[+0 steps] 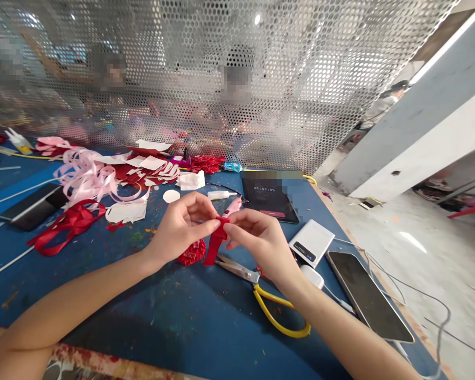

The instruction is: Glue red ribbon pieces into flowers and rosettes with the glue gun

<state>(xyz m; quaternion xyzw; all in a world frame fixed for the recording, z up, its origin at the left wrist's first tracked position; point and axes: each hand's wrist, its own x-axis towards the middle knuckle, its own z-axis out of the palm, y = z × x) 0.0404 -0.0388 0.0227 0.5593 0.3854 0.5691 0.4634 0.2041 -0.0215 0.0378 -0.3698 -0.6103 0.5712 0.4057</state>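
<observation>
Between both hands, above the blue table, is a short red ribbon (214, 247) whose free end hangs down. My left hand (184, 224) pinches its upper edge with thumb and finger. My right hand (257, 237) grips the same edge from the other side, close to the left fingertips. Under the left hand lies a round red ruffled piece (192, 253), partly hidden. Scissors with yellow handles (279, 306) rest on the table below my right hand, blades pointing left. Just behind the fingers shows a small pink item (233, 206), partly covered.
Pink ribbon (87, 171), red ribbon (69, 224) and red-and-white scraps (150, 166) lie at the left and back. A tablet (267, 198), white power bank (312, 243) and phone (368, 295) with cables occupy the right side. A perforated metal screen (190, 74) stands behind the table (150, 327).
</observation>
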